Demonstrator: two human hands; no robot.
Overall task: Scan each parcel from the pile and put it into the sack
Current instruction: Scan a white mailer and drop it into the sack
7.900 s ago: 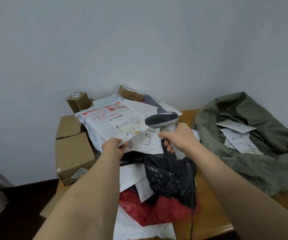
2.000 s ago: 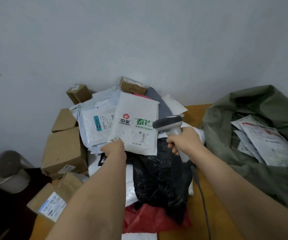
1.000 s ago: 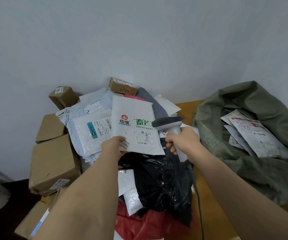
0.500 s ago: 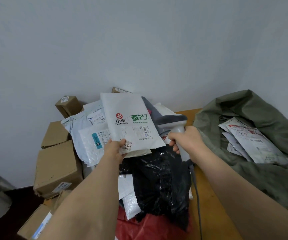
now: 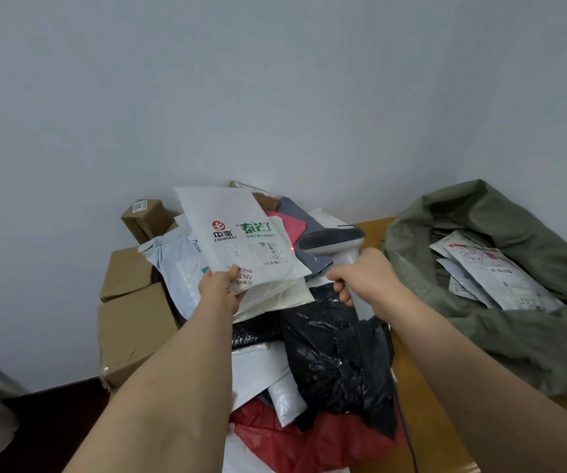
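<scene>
The flat white paper mailer printed with a red logo and green characters [image 5: 241,240] is lifted above the pile of parcels [image 5: 312,353], tilted label-up toward the camera, with a second pale envelope seemingly hanging just beneath it. Nearest the viewer, on the pile itself, lie a crumpled red plastic bag [image 5: 309,442] and, behind it, a glossy black plastic bag [image 5: 336,356] and white poly mailers. Above the pile the left hand [image 5: 219,290] pinches the mailer's lower corner, thumb on top, its grip clamped on the paper. Right of the pile the right hand [image 5: 365,278] is wrapped tight round the handle of a grey pistol-shaped barcode scanner [image 5: 333,242], whose head points at the label; a small red glow sits at the mailer's right edge, beside the barcode rather than across it. Left of the pile stand brown cardboard boxes [image 5: 132,322], and right of it, on the wooden desk [image 5: 428,421], slumps the open olive-green fabric sack [image 5: 500,288], already holding several white parcels. The read could fail, I judge, because the beam lands off the code or the label sits too steeply angled; the one-corner pinch could let the mailer sag or slip, and the envelope beneath might travel into the sack unscanned.
</scene>
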